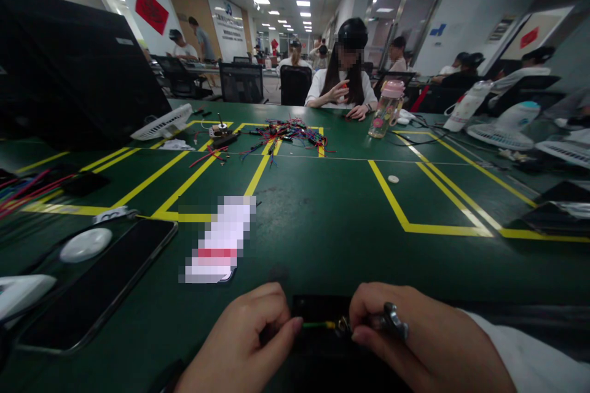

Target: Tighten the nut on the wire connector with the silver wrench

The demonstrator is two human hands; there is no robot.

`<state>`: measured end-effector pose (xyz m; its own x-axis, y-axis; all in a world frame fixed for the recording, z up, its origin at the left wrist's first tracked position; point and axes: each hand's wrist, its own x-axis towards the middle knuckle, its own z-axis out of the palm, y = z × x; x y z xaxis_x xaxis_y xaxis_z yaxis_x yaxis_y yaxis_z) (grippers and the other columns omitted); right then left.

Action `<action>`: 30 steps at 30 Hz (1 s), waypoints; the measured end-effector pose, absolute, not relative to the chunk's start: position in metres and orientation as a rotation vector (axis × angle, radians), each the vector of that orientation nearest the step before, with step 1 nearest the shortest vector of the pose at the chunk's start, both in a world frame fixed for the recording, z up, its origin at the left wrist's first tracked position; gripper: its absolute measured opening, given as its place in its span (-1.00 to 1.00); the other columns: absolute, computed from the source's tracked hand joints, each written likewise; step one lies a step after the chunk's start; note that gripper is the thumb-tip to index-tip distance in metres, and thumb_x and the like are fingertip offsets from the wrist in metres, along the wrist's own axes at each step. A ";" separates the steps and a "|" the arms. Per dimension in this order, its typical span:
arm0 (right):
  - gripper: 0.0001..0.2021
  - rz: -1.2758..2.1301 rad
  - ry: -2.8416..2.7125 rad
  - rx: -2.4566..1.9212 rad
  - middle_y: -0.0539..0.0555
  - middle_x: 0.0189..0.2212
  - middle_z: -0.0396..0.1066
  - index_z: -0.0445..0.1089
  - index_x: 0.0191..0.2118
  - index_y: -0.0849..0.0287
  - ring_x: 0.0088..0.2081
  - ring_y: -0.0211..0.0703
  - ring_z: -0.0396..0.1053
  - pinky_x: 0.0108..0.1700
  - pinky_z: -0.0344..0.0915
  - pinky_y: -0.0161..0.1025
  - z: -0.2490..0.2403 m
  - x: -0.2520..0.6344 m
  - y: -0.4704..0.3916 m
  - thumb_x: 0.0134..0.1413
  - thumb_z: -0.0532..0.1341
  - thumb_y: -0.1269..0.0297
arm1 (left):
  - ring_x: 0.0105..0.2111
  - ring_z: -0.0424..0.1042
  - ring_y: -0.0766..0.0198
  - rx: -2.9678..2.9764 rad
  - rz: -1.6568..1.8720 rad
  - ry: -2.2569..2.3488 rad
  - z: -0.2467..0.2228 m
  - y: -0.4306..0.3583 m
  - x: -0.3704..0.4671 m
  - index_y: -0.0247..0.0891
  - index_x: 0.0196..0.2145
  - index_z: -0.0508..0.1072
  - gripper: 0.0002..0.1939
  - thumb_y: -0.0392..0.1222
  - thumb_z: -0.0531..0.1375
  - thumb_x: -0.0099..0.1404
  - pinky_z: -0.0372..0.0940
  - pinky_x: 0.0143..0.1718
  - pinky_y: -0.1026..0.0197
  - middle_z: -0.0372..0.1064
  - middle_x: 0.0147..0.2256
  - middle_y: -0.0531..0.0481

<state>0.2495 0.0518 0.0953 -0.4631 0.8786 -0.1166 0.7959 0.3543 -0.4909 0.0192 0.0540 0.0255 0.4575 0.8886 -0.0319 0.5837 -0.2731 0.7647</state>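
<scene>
Fingertips of your left hand [258,334] pinch a green-and-yellow wire [318,324]; your right hand [391,331] closes around a metal tool [395,321].

No legible txt or nos.

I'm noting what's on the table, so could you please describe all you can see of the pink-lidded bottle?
The bottle is see-through, probably plastic, with a pink lid that looks closed and coloured decoration on its side; its lower part looks yellowish. It stands on the green table, near the person opposite; no hand touches it.
</scene>
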 end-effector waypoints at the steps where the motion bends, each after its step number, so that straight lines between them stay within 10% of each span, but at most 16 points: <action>1: -0.91 0.762 -2.442 -1.538 -0.04 -0.46 0.45 0.36 -0.37 0.05 -0.44 -0.12 0.40 -0.45 0.17 -0.27 0.095 0.249 0.052 0.09 0.12 0.36 | -0.46 0.30 0.30 1.980 0.532 1.230 0.025 0.054 0.019 -0.25 -0.56 0.22 -0.70 -0.25 0.06 0.35 0.10 -0.46 0.28 0.25 -0.46 0.06; 30: -0.86 1.012 -2.460 -1.317 -0.10 -0.38 0.41 0.36 -0.35 0.08 -0.32 -0.25 0.35 -0.30 0.22 -0.33 0.102 0.259 0.062 0.13 0.13 0.47 | -0.45 0.30 0.30 1.967 0.526 1.227 0.029 0.054 0.021 -0.25 -0.57 0.21 -0.70 -0.26 0.06 0.35 0.11 -0.45 0.28 0.24 -0.47 0.06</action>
<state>0.2585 0.0615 0.1022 -0.5943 0.7887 -0.1572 0.6711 0.3786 -0.6375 0.0213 0.0540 0.0292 0.4569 0.8885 -0.0421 0.5825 -0.2631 0.7691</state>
